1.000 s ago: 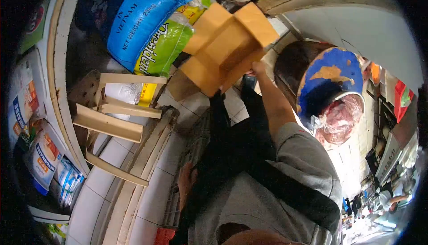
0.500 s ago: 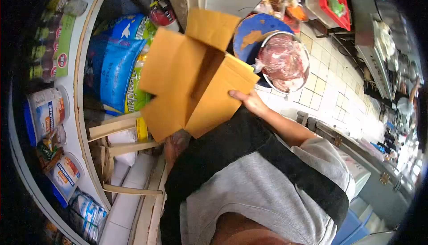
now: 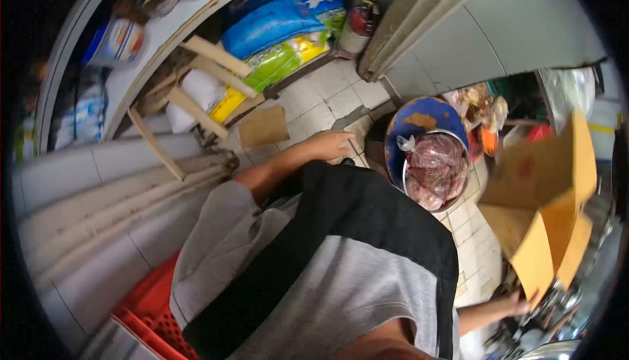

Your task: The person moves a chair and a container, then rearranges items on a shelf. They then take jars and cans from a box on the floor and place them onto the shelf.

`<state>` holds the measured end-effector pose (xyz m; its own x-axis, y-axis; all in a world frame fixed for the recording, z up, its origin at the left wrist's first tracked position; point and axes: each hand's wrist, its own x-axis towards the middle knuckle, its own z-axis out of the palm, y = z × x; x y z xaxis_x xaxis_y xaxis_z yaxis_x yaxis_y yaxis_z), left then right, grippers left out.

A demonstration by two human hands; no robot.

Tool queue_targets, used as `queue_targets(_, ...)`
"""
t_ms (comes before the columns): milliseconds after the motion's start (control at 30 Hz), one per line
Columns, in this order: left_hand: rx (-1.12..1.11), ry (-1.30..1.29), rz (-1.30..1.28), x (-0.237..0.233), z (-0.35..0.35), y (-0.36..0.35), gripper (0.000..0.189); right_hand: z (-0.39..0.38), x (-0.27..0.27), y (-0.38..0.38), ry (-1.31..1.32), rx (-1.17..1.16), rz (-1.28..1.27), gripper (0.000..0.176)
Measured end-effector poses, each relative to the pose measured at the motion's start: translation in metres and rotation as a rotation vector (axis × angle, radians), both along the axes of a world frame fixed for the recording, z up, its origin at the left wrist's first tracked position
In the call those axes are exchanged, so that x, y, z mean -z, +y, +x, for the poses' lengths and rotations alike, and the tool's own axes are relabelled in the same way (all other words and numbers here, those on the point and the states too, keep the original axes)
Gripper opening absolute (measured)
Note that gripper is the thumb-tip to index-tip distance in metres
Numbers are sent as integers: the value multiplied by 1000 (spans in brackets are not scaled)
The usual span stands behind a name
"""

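Swung out to my far right, the cardboard box rises above the right hand gripping its bottom corner; my left hand (empty, fingers loose) hovers well apart.

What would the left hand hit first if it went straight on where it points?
Likely the blue drum; the left hand points toward it, nothing between, though depth is unclear.
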<state>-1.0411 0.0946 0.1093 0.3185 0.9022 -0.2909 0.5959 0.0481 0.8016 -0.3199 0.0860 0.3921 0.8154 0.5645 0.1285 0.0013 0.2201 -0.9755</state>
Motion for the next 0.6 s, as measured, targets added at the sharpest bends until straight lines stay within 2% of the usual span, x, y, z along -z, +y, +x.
queue_targets(33,-37,1,4,1,5,-6,58,55,-5,-6,-65,38,101,39)
queue_targets(67,-30,31,-18,1,9,-8,56,65,2,-20,-601,-47,-78,37)
queue_targets(100,-25,59,-43,4,10,-12,54,73,9,-35,-1453,231,-391,35)
queue_targets(133,-67,62,-42,8,10,-18,54,75,13,-50,-1936,550,-339,33)
queue_targets(167,-118,58,-57,13,6,-25,54,77,36,-48,-1718,414,-294,31)
queue_targets(233,-204,28,-136,19,-9,-40,54,67,81,-33,-845,3,-258,28)
queue_targets(267,-249,24,-138,29,-22,-51,54,59,99,-17,-533,-154,-233,27)
queue_targets(333,-542,5,-143,67,-54,-79,52,75,143,29,-158,-467,-367,26)
queue_targets(367,-668,4,-126,86,-77,-93,49,69,175,70,426,-1068,-285,28)
queue_targets(400,-791,3,-107,102,-102,-105,47,30,201,108,495,-1299,-318,26)
queue_targets(433,-839,65,-122,82,-129,-113,45,-128,174,111,225,-528,-618,24)
queue_targets(467,-882,127,-139,59,-160,-121,44,-210,179,121,30,-568,-647,26)
queue_targets(500,-1028,269,135,118,-208,-143,38,-249,203,151,-52,-733,-801,37)
queue_targets(533,-1360,310,-6,8,-206,-138,39,-289,233,178,-185,-972,-811,36)
queue_targets(567,-1564,627,34,20,-246,-153,47,-342,251,199,-319,-1199,-776,37)
queue_targets(600,-1695,849,-45,32,-278,-170,57,-395,268,214,-631,-1378,-668,35)
